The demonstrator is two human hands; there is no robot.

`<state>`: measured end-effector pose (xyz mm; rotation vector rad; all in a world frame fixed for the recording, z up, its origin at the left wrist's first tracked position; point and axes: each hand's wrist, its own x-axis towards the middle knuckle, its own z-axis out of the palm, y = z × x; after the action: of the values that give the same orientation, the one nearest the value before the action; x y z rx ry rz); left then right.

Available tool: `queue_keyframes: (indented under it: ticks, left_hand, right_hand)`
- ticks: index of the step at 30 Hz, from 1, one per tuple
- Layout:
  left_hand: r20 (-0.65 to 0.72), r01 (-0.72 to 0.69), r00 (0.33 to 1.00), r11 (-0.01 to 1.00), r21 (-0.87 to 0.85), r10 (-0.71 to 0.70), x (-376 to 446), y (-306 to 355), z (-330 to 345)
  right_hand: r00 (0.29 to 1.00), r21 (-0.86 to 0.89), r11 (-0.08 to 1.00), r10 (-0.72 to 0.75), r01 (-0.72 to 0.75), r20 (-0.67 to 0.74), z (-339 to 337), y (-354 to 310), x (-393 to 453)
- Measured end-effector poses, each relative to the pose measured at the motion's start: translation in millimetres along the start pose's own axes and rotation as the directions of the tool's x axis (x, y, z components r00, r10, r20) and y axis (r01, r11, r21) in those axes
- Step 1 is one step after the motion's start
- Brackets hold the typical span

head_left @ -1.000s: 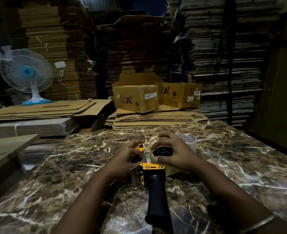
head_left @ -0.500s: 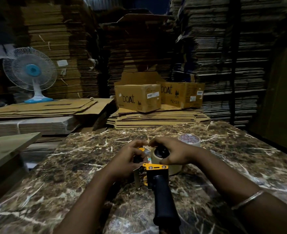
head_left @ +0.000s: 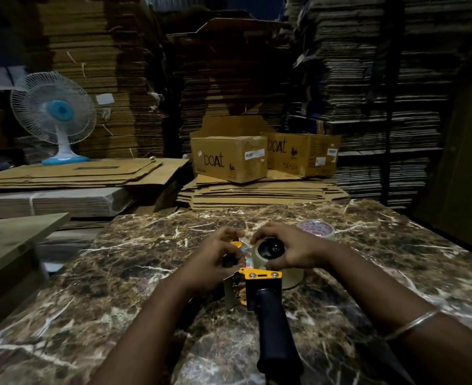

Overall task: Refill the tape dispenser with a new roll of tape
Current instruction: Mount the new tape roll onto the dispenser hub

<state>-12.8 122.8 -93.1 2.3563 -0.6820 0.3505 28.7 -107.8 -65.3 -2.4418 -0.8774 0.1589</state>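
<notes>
Towering stacks of flattened cardboard (head_left: 368, 79) fill the back of a dim storeroom, behind a brown marble tabletop (head_left: 118, 273) veined in white. Two "boAt" cartons (head_left: 229, 159) sit on a lower pile of flat sheets beyond the tabletop's far edge, and a blue-and-white table fan (head_left: 53, 115) stands on another pile to the left. At the tabletop's centre lies a yellow-framed tape dispenser (head_left: 261, 284), its black handle pointing toward the camera. The left hand (head_left: 215, 259) is closed around the dispenser's front end. The right hand (head_left: 293, 251), a thin bangle (head_left: 412, 323) on its forearm, curls its fingers over a pale roll of tape (head_left: 257, 252) seated on the dispenser's black hub. A second roll, printed in red (head_left: 316, 229), lies flat on the tabletop just behind the right hand.
</notes>
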Motion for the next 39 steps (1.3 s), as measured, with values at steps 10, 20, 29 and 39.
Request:
queue_keyframes:
  ticks: [10,20,29,39]
  left_hand:
    - [0.016,-0.001,1.000,1.000,0.025,0.001,0.2,2.9,-1.4]
    - [0.039,-0.031,0.999,0.998,0.052,0.029,-0.2,1.1,-4.1]
    - [0.077,-0.018,0.997,0.992,0.121,0.009,0.9,-3.3,-4.7]
    - [0.059,0.068,0.996,0.993,0.098,-0.074,-2.4,-1.3,-10.3]
  right_hand:
    - [0.986,0.100,0.994,-0.052,0.036,0.159,-15.5,-3.9,-2.3]
    - [0.989,0.169,0.980,-0.116,0.100,0.088,-4.8,-4.5,2.8]
    - [0.992,-0.143,0.987,-0.084,0.071,-0.091,7.2,-10.9,11.1]
    - [0.977,-0.128,0.989,-0.104,0.081,-0.184,13.8,-12.7,7.9]
